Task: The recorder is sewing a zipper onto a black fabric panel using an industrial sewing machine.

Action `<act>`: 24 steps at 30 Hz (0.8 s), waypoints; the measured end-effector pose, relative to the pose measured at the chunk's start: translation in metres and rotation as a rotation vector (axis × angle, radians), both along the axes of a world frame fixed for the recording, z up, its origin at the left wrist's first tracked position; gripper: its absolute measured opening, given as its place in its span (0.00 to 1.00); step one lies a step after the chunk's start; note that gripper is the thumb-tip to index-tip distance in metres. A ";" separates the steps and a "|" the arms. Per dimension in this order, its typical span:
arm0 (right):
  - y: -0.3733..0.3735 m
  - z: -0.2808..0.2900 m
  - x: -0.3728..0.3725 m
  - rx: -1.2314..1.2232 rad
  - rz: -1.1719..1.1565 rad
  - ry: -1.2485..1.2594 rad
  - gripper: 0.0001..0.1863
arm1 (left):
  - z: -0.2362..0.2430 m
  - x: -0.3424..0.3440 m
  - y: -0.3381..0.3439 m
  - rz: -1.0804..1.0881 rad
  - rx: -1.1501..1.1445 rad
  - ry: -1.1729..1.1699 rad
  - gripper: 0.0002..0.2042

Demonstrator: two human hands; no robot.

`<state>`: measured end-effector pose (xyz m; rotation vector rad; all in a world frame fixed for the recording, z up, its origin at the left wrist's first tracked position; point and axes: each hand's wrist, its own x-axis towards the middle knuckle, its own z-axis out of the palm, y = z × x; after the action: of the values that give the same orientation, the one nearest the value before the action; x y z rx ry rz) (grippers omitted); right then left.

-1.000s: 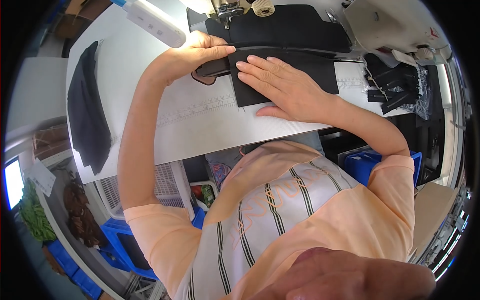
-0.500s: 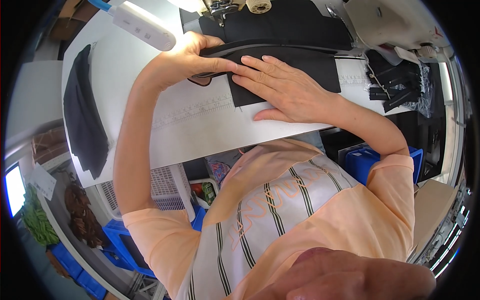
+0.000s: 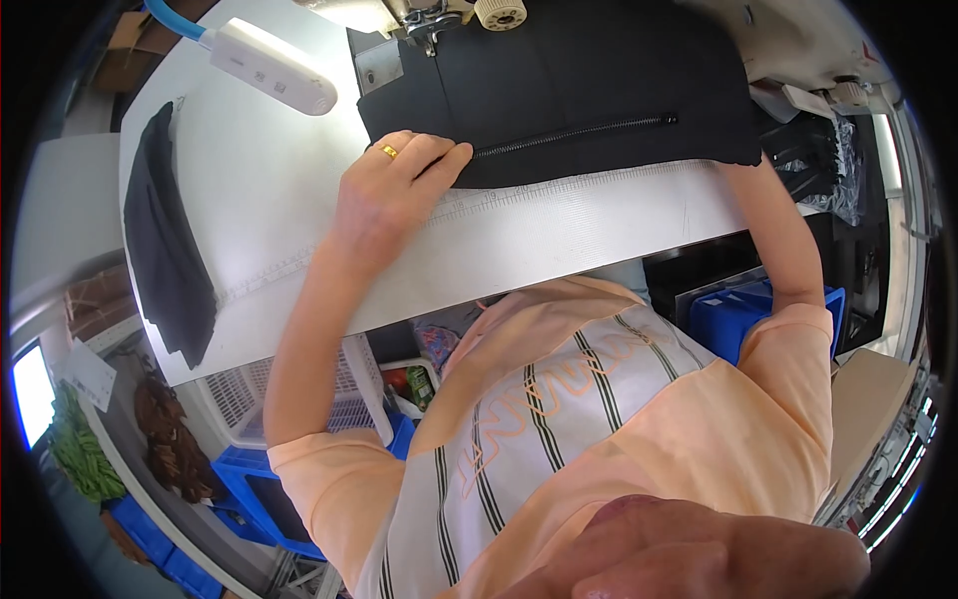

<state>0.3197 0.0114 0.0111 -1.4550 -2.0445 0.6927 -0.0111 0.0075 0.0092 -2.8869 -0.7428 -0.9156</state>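
Observation:
A black fabric piece [image 3: 559, 95] lies spread over the front of the sewing machine bed. A zipper [image 3: 579, 132] runs across it, nearly parallel to its near edge. My left hand [image 3: 404, 180], wearing a gold ring, is closed on the fabric's near left corner. Its thumb and index finger press together at the zipper's left end. At the right, my right hand reaches beneath the fabric; only the wrist [image 3: 743, 178] shows and the fingers are covered. The machine's presser foot [image 3: 429, 45] stands at the fabric's far left edge.
Another black fabric piece [image 3: 165, 240] hangs along the table's left side. A white lamp [image 3: 274, 68] reaches in above the white table [image 3: 479, 230], which bears a printed ruler. Black zippers and plastic wrap [image 3: 843, 170] lie at the right. Below are a white basket [image 3: 239, 399] and blue bins [image 3: 733, 317].
The black fabric has been turned and opened out, so its zipper now shows. My left hand has shifted to its near corner. My right hand has gone from lying flat on top to underneath.

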 end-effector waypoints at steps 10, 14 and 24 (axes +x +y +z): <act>0.049 0.046 -0.003 -0.334 -0.390 -0.102 0.28 | -0.006 0.006 0.009 0.014 0.088 -0.064 0.14; 0.094 0.032 -0.015 -0.067 -0.413 -0.198 0.24 | -0.002 0.008 0.064 0.025 0.156 -0.065 0.14; 0.049 0.002 -0.052 0.669 0.223 -0.503 0.17 | 0.000 0.013 0.057 0.114 0.140 0.036 0.17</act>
<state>0.2674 0.0600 0.0135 -1.0695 -2.4918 -0.3215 0.0015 0.0649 0.0088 -2.7021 -0.7973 -0.8630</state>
